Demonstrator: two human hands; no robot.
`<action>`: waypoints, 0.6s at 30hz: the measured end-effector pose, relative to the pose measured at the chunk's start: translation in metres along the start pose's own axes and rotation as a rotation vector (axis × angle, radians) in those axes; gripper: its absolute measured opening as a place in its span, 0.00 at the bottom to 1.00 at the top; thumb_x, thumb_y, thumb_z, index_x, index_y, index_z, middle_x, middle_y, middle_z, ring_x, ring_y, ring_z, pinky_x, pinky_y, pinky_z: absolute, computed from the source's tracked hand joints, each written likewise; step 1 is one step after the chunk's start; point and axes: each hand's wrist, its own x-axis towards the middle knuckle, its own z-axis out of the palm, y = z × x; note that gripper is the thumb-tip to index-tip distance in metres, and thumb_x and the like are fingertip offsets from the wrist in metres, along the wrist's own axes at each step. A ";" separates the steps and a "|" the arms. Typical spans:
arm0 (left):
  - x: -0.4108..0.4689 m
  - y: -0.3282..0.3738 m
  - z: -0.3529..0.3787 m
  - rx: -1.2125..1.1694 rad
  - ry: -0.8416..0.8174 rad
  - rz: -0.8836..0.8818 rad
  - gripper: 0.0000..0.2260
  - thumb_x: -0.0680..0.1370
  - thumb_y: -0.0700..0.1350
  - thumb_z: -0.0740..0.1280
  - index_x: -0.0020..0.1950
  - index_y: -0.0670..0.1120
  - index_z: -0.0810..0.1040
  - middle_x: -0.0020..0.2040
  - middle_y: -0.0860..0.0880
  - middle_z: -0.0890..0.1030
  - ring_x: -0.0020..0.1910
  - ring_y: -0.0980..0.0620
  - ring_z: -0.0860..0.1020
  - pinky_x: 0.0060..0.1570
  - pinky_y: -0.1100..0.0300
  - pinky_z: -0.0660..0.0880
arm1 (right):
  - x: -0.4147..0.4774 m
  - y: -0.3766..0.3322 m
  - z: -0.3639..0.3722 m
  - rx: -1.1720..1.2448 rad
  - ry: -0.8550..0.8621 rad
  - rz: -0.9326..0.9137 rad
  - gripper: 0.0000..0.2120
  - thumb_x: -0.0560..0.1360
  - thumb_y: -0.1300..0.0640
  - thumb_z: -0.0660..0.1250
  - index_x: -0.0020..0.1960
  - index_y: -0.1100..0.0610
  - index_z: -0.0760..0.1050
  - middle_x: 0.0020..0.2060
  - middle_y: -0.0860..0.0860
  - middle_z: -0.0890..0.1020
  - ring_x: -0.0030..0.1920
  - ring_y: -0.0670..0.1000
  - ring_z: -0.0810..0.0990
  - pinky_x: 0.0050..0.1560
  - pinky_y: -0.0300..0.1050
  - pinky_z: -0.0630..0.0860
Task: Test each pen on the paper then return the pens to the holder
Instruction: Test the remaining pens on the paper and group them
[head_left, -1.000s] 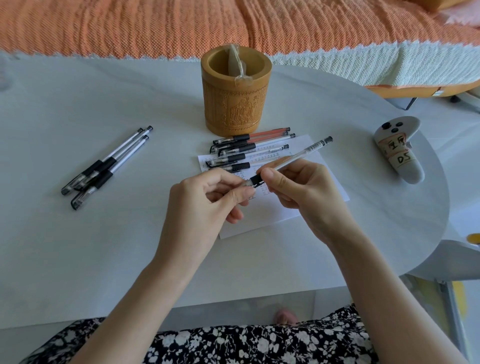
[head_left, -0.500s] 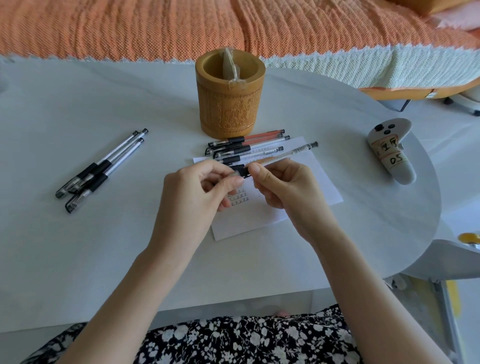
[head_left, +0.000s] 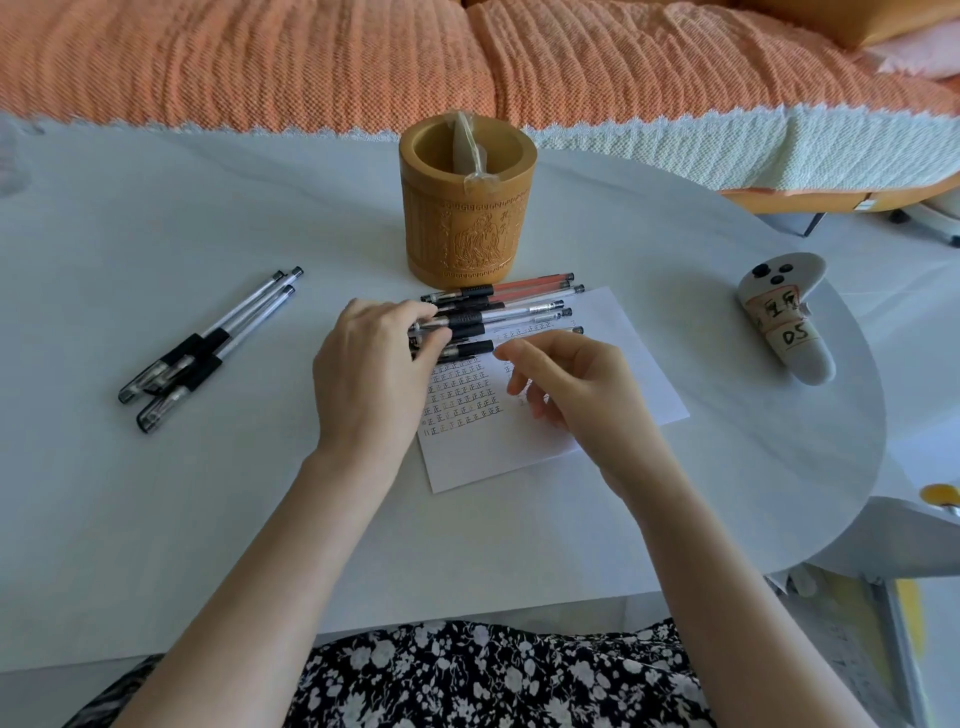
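A carved bamboo pen holder stands at the middle back of the white table. Just in front of it several capped pens lie side by side across the top of a sheet of paper with rows of handwritten marks. My left hand rests at the left end of this pile, its thumb and fingers pinched around the black grip of one pen. My right hand hovers over the paper with loosely curled fingers and holds nothing. Three more pens lie apart on the left.
A white controller with handwritten labels lies at the right near the table's rounded edge. A plastic packet sticks out of the holder. An orange blanket on a bed borders the table's far side.
The pen held between both hands has come down onto the near side of the pile. My right hand has let go of it and drawn back over the paper.
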 end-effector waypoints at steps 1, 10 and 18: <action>0.000 0.000 0.001 -0.015 -0.015 0.000 0.11 0.75 0.48 0.69 0.56 0.49 0.81 0.46 0.47 0.81 0.51 0.47 0.75 0.41 0.58 0.67 | 0.000 0.001 0.000 -0.005 -0.009 -0.002 0.08 0.76 0.55 0.68 0.43 0.59 0.81 0.29 0.47 0.80 0.27 0.46 0.71 0.29 0.33 0.67; 0.007 -0.032 -0.019 -0.013 0.023 -0.024 0.08 0.76 0.43 0.66 0.53 0.46 0.81 0.55 0.49 0.81 0.56 0.47 0.76 0.55 0.55 0.70 | 0.001 0.000 -0.001 -0.021 -0.017 -0.028 0.08 0.76 0.56 0.68 0.44 0.60 0.81 0.30 0.48 0.80 0.27 0.45 0.71 0.29 0.32 0.68; 0.011 -0.074 -0.041 0.148 -0.010 -0.180 0.13 0.75 0.36 0.65 0.58 0.44 0.79 0.55 0.39 0.77 0.56 0.37 0.73 0.55 0.46 0.69 | -0.001 0.000 0.002 -0.037 -0.021 -0.038 0.08 0.76 0.56 0.67 0.45 0.60 0.82 0.30 0.47 0.80 0.28 0.46 0.71 0.30 0.33 0.68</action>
